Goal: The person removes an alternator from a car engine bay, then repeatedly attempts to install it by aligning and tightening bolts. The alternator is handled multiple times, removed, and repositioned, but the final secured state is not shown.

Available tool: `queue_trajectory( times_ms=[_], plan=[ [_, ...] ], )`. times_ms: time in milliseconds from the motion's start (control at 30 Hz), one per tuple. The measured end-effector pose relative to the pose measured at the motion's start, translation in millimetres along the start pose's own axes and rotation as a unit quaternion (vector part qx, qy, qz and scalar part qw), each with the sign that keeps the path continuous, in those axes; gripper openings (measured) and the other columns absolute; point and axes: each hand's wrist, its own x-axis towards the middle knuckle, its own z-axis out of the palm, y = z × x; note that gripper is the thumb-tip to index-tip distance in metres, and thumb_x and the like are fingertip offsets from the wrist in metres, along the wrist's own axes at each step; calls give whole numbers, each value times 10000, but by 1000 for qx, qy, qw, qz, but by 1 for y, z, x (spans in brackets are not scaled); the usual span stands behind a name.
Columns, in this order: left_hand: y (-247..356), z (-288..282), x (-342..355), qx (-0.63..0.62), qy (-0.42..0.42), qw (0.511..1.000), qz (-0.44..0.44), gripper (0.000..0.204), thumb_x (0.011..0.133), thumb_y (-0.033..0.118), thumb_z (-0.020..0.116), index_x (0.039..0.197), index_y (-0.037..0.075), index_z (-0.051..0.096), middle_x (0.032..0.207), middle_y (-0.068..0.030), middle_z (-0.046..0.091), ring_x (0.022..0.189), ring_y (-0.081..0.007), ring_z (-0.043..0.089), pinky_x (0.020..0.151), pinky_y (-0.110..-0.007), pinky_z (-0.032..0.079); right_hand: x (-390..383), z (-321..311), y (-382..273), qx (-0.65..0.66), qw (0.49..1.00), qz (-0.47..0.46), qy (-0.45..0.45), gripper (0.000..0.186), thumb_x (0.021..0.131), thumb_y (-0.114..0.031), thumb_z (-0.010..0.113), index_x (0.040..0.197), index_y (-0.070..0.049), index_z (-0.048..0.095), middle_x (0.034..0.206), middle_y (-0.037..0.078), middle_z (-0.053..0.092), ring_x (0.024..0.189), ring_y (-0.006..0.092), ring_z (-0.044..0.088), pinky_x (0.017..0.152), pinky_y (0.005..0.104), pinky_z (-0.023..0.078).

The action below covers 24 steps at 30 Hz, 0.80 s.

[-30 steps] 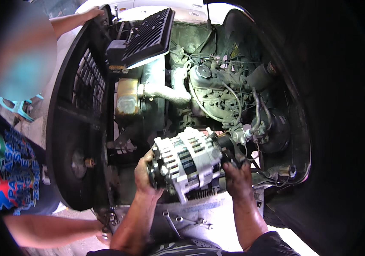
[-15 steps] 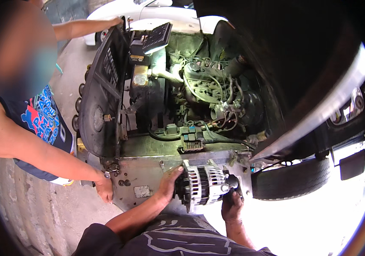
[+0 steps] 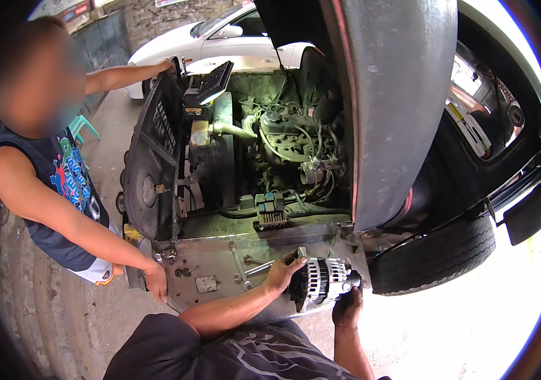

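Between my two hands I hold an alternator (image 3: 325, 280), a silver slotted housing with a dark band round its middle. My left hand (image 3: 285, 273) grips its dark left end, with the thumb near the top. The right hand (image 3: 348, 308), its fingers darkened, is closed round the lower right end by the pulley (image 3: 354, 277). The alternator is held up over the right part of a grey metal fender (image 3: 185, 253). Beside my left hand lie wrenches (image 3: 239, 266) on that fender.
Beyond the fender, the open engine bay holds an engine (image 3: 289, 136), a battery (image 3: 195, 113) and a fuse box (image 3: 271, 209). A raised hood (image 3: 397, 114) rises at the right, above a tyre (image 3: 435, 256). At left a person (image 3: 68, 196) rests one hand on the fender's end.
The view has shifted, bringing more of the hood and the wrenches into sight. My hands still hold the alternator, now a little farther right in the picture.
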Motion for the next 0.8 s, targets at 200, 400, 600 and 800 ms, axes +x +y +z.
queue_trajectory(
  times_ms=[200, 400, 600, 800],
  plan=[
    [4, -4, 16, 53, -26, 997, 44, 704, 974, 562, 737, 1365, -19, 665, 1279, -91, 732, 1183, -159, 626, 1061, -322, 466, 12, 0, -1, -10, 999, -30, -9, 423, 1008, -162, 577, 1401, -6, 596, 1371, 122, 672, 1317, 269, 596, 1173, 418, 415],
    [24, -9, 4, 138, -29, 989, 50, 709, 998, 587, 690, 1392, -1, 653, 1318, -147, 731, 1244, -215, 649, 1081, -343, 478, 17, -9, 1, 23, 999, 3, 25, 386, 1016, -129, 566, 1391, -45, 601, 1346, 114, 676, 1258, 272, 631, 1114, 414, 459],
    [76, -33, -63, 386, -18, 921, 57, 820, 992, 561, 702, 1566, 16, 487, 1544, -267, 554, 1425, -389, 557, 1164, -395, 479, 14, -11, 4, 0, 997, -39, 68, 413, 1044, -90, 615, 1444, -115, 515, 1268, 85, 692, 1163, 226, 665, 1030, 443, 518],
    [167, -103, -98, 410, 60, 898, 150, 785, 965, 431, 767, 1584, 50, 471, 1529, -245, 577, 1360, -382, 612, 1081, -417, 552, -4, -2, 9, -44, 983, -62, 166, 679, 1017, -270, 712, 1603, -177, 382, 1387, 99, 648, 1274, 253, 609, 1053, 448, 487]
  ],
)
